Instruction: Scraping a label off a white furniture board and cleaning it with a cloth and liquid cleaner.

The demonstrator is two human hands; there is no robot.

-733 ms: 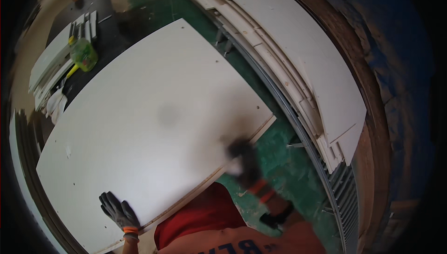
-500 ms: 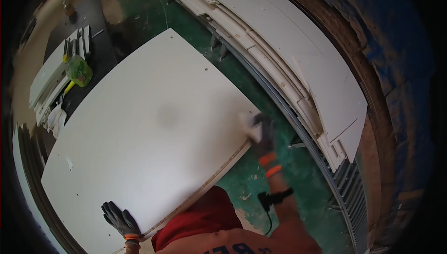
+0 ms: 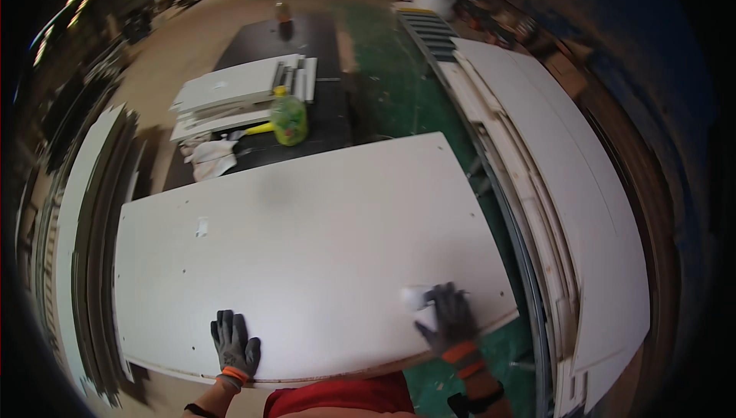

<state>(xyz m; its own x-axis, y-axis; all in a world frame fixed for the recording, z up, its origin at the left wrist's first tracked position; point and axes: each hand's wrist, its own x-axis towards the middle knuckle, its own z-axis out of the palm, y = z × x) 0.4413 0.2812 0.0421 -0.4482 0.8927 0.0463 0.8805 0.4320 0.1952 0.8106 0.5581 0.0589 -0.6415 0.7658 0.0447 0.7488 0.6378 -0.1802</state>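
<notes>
A large white board [image 3: 307, 265] with small drilled holes lies in front of me, its near edge bare and brown. My left hand [image 3: 234, 345], in a grey glove with an orange cuff, rests flat on its near left part, fingers spread. Close to the right end, my right hand [image 3: 451, 314], gloved alike, presses a bunched white cloth [image 3: 418, 296] against the surface. Its fingers curl over the cloth and hide part of it. A small white label [image 3: 202, 226] sits on the board's left half.
Beyond the board, a dark table [image 3: 330, 104] carries stacked white panels [image 3: 230, 85], a green spray bottle [image 3: 289, 121] with a yellow top and a crumpled white rag [image 3: 212, 159]. A roller conveyor [image 3: 429, 35] with long white boards [image 3: 571, 157] runs along the right. More panels [image 3: 84, 242] stand at left.
My view has turned, so the board now lies more crosswise. The right hand with the cloth has moved inward from the board's right corner. The left hand stays flat on the board.
</notes>
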